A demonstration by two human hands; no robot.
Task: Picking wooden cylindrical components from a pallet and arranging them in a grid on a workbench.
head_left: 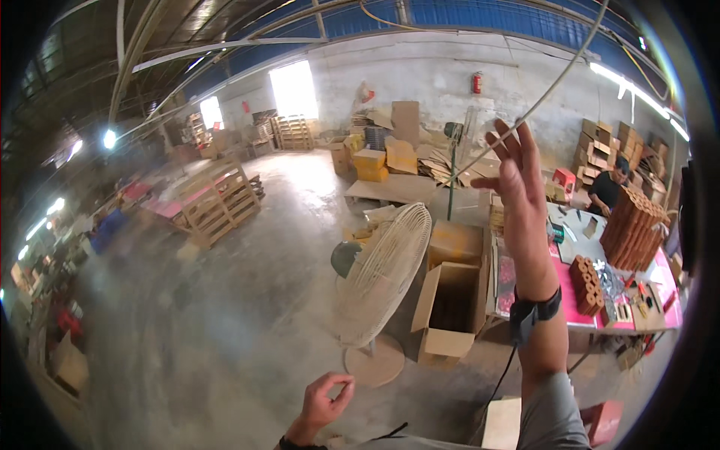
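My right hand [519, 172] is raised high at the right of centre, with its fingers stretched out and apart. A long pale cord [555, 86] slants down from the ceiling and passes by its fingertips; I cannot tell whether they touch. A dark band [536, 311] with a small device is strapped round my right wrist. Low in front of me, my left hand [326, 400] is closed, fingers curled toward the thumb, and nothing shows in it. Just beyond it stands a pedestal fan [386, 274] with a pale wire cage and a round base [375, 361].
An open cardboard box [448, 311] stands right of the fan. Farther right, a pink-topped table [566, 289] bears stacked reddish-brown tubes [634, 229] and tools. A person [606, 191] sits behind it. Wooden pallets [217, 206] stand at left, stacked cartons [371, 165] at the back.
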